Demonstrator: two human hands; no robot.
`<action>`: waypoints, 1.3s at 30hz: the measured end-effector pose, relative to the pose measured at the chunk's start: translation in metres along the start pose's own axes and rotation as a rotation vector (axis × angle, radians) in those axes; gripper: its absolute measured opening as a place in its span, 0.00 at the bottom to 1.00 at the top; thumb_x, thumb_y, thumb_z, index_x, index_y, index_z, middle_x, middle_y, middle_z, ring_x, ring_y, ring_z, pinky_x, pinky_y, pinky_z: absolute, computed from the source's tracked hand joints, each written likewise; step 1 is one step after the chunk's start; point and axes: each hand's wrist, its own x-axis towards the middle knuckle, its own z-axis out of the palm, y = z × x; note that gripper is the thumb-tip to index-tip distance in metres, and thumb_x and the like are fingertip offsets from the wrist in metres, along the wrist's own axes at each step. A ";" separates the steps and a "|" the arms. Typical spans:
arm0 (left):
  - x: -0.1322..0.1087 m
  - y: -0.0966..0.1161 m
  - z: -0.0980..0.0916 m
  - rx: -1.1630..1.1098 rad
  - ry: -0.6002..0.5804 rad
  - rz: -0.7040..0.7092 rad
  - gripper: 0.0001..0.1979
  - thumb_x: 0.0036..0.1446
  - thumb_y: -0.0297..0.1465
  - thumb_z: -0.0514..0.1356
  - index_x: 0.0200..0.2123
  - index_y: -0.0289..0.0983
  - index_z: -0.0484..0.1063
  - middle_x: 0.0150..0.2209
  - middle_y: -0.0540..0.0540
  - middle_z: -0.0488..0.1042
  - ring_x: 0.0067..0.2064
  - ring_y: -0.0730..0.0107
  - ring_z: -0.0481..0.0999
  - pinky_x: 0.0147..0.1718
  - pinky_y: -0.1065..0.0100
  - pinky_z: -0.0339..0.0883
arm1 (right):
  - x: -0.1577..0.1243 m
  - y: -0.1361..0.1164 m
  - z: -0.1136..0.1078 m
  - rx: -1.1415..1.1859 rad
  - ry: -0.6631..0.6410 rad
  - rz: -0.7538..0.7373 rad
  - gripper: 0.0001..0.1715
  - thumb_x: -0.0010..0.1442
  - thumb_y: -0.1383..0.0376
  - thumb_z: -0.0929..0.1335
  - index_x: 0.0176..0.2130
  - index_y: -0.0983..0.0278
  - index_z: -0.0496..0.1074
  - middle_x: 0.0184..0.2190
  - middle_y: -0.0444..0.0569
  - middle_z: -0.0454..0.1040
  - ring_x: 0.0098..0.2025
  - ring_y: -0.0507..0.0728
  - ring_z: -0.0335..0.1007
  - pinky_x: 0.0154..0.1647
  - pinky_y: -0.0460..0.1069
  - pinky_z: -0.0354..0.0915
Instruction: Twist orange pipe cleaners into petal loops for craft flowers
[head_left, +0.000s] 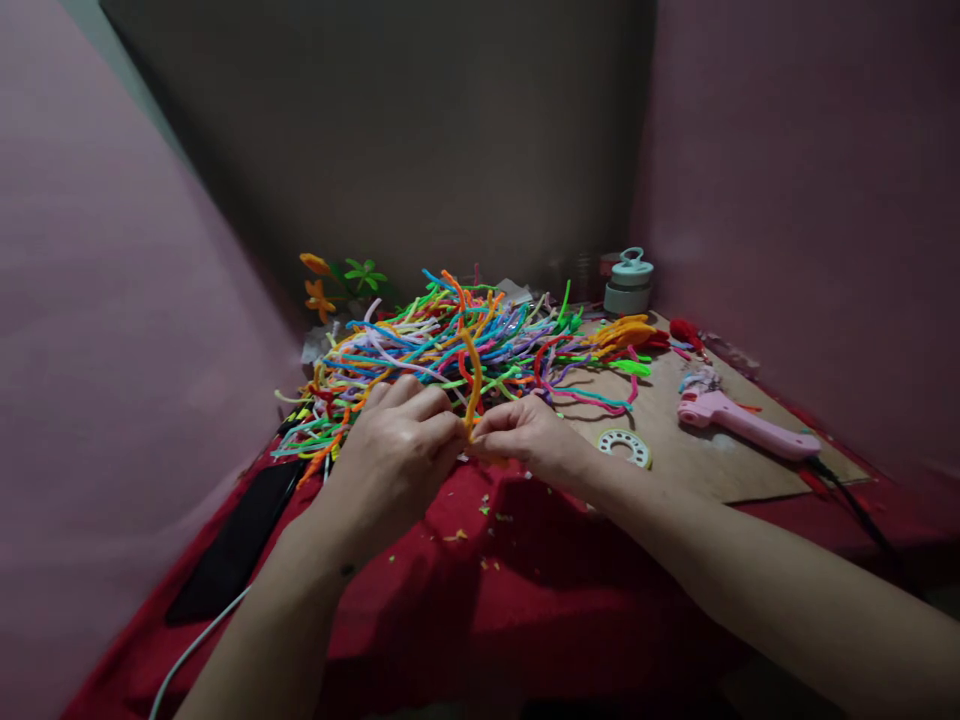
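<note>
A yellow-orange pipe cleaner (474,372) rises between my two hands, bent in a slight curve. The fingertips of my left hand (409,430) pinch it near its lower end. From the other side, my right hand (521,430) pinches it at the same spot, thumb and forefinger pressed together. What my curled left fingers cover is hidden. Directly behind the hands lies a large heap of pipe cleaners (420,345) in many colours.
A pink glue gun (750,424) lies on a brown board (675,470), with a white tape spool (625,448) nearby. At the back stands a pale-green lidded bottle (628,282). A black phone (236,540) rests at left on the red cloth (420,600). Orange flowers (319,298) stand behind.
</note>
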 end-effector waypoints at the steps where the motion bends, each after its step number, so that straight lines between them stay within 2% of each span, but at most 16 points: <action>1: 0.001 0.001 -0.002 -0.024 -0.033 -0.011 0.12 0.57 0.31 0.53 0.24 0.37 0.72 0.26 0.46 0.69 0.32 0.68 0.62 0.34 0.65 0.55 | -0.002 0.001 0.001 -0.072 -0.002 -0.050 0.05 0.45 0.69 0.67 0.21 0.68 0.71 0.16 0.40 0.63 0.21 0.47 0.54 0.24 0.44 0.52; 3: 0.001 0.002 -0.005 -0.147 -0.095 -0.096 0.10 0.54 0.29 0.54 0.23 0.36 0.71 0.25 0.48 0.68 0.30 0.70 0.62 0.31 0.66 0.54 | -0.006 0.001 0.003 -0.274 0.046 -0.213 0.06 0.48 0.72 0.65 0.22 0.68 0.71 0.18 0.41 0.66 0.22 0.48 0.57 0.26 0.45 0.54; 5: 0.002 0.002 -0.005 -0.363 -0.159 -0.291 0.07 0.50 0.29 0.55 0.22 0.35 0.70 0.22 0.50 0.66 0.26 0.73 0.61 0.26 0.69 0.53 | -0.010 0.001 0.006 -0.508 0.132 -0.448 0.08 0.50 0.73 0.64 0.24 0.67 0.71 0.20 0.44 0.68 0.25 0.49 0.60 0.28 0.45 0.56; 9: -0.002 0.000 0.002 -1.054 -0.259 -0.728 0.09 0.43 0.29 0.58 0.16 0.34 0.63 0.14 0.54 0.57 0.18 0.80 0.54 0.19 0.73 0.46 | -0.018 -0.001 0.009 -0.930 0.213 -0.880 0.12 0.55 0.72 0.61 0.24 0.67 0.70 0.21 0.48 0.68 0.25 0.52 0.58 0.28 0.48 0.56; 12: -0.009 0.000 0.007 -1.591 -0.335 -0.867 0.09 0.40 0.28 0.59 0.14 0.34 0.61 0.12 0.54 0.57 0.16 0.80 0.54 0.18 0.72 0.52 | -0.023 -0.001 0.010 -1.111 0.228 -1.055 0.14 0.57 0.73 0.60 0.25 0.67 0.70 0.20 0.48 0.67 0.24 0.52 0.55 0.26 0.49 0.53; 15: -0.019 0.004 0.005 -1.829 -0.394 -0.908 0.08 0.42 0.28 0.59 0.16 0.33 0.65 0.13 0.52 0.62 0.16 0.78 0.58 0.20 0.68 0.61 | -0.027 -0.002 0.012 -1.105 0.182 -1.131 0.12 0.56 0.74 0.61 0.26 0.67 0.70 0.20 0.48 0.68 0.24 0.52 0.56 0.27 0.49 0.54; 18: -0.026 0.006 -0.004 -1.710 -0.336 -0.929 0.08 0.43 0.30 0.62 0.20 0.32 0.68 0.16 0.51 0.65 0.16 0.79 0.61 0.20 0.71 0.61 | -0.029 -0.006 0.014 -0.903 0.120 -1.064 0.11 0.56 0.74 0.61 0.28 0.68 0.71 0.22 0.49 0.70 0.27 0.52 0.60 0.30 0.49 0.58; 19: -0.028 0.005 -0.008 -1.596 -0.268 -0.932 0.09 0.44 0.31 0.63 0.20 0.32 0.68 0.17 0.51 0.66 0.17 0.80 0.61 0.19 0.73 0.59 | -0.029 -0.008 0.015 -0.787 0.112 -0.991 0.11 0.56 0.73 0.61 0.29 0.68 0.71 0.23 0.49 0.70 0.27 0.52 0.60 0.30 0.48 0.58; 21: -0.030 0.003 -0.015 -1.318 -0.083 -0.899 0.09 0.46 0.33 0.63 0.22 0.33 0.69 0.19 0.51 0.67 0.20 0.80 0.64 0.19 0.75 0.57 | -0.027 -0.012 0.014 -0.482 0.092 -0.745 0.08 0.56 0.71 0.63 0.29 0.67 0.72 0.22 0.47 0.70 0.26 0.50 0.61 0.29 0.47 0.59; 23: -0.030 0.002 -0.019 -1.086 0.056 -0.785 0.06 0.47 0.32 0.64 0.29 0.35 0.72 0.26 0.50 0.71 0.27 0.77 0.68 0.25 0.75 0.61 | -0.024 -0.015 0.012 -0.142 0.030 -0.435 0.06 0.53 0.69 0.66 0.27 0.67 0.72 0.20 0.44 0.68 0.24 0.49 0.60 0.26 0.46 0.58; 25: -0.028 0.003 -0.019 -0.944 0.079 -0.623 0.09 0.46 0.31 0.64 0.34 0.38 0.74 0.33 0.50 0.72 0.35 0.73 0.70 0.33 0.72 0.64 | -0.021 -0.015 0.010 0.124 -0.067 -0.201 0.06 0.50 0.67 0.68 0.25 0.68 0.73 0.18 0.42 0.66 0.21 0.48 0.58 0.24 0.45 0.56; 27: -0.025 0.005 -0.016 -0.898 0.048 -0.488 0.06 0.49 0.32 0.62 0.32 0.38 0.74 0.35 0.49 0.71 0.38 0.71 0.70 0.36 0.71 0.63 | -0.018 -0.013 0.007 0.277 -0.145 -0.094 0.06 0.47 0.66 0.69 0.24 0.68 0.73 0.16 0.41 0.66 0.19 0.47 0.56 0.23 0.45 0.53; 29: -0.022 0.008 -0.012 -0.922 0.013 -0.444 0.07 0.52 0.34 0.59 0.27 0.37 0.73 0.32 0.49 0.70 0.35 0.72 0.69 0.33 0.71 0.63 | -0.016 -0.011 0.006 0.347 -0.174 -0.048 0.06 0.45 0.66 0.70 0.23 0.68 0.73 0.15 0.41 0.66 0.18 0.46 0.55 0.22 0.45 0.52; 33: -0.017 0.012 -0.006 -1.020 -0.055 -0.569 0.09 0.53 0.35 0.57 0.27 0.36 0.72 0.26 0.50 0.68 0.28 0.75 0.66 0.28 0.73 0.61 | -0.015 -0.011 0.006 0.315 -0.127 -0.021 0.05 0.44 0.67 0.69 0.22 0.68 0.72 0.14 0.41 0.65 0.17 0.46 0.54 0.20 0.44 0.48; 36: -0.013 0.013 -0.003 -1.066 -0.071 -0.644 0.10 0.51 0.35 0.59 0.24 0.35 0.69 0.22 0.52 0.65 0.25 0.77 0.62 0.25 0.74 0.57 | -0.017 -0.013 0.007 0.203 -0.070 -0.050 0.05 0.46 0.67 0.68 0.22 0.68 0.71 0.15 0.40 0.64 0.18 0.47 0.55 0.22 0.44 0.51; 39: -0.009 0.011 0.006 -1.263 -0.122 -0.700 0.11 0.50 0.34 0.59 0.21 0.34 0.64 0.20 0.53 0.61 0.22 0.78 0.58 0.22 0.74 0.54 | -0.020 -0.012 0.009 -0.064 0.021 -0.181 0.07 0.49 0.68 0.66 0.23 0.68 0.71 0.17 0.42 0.65 0.21 0.47 0.56 0.24 0.45 0.53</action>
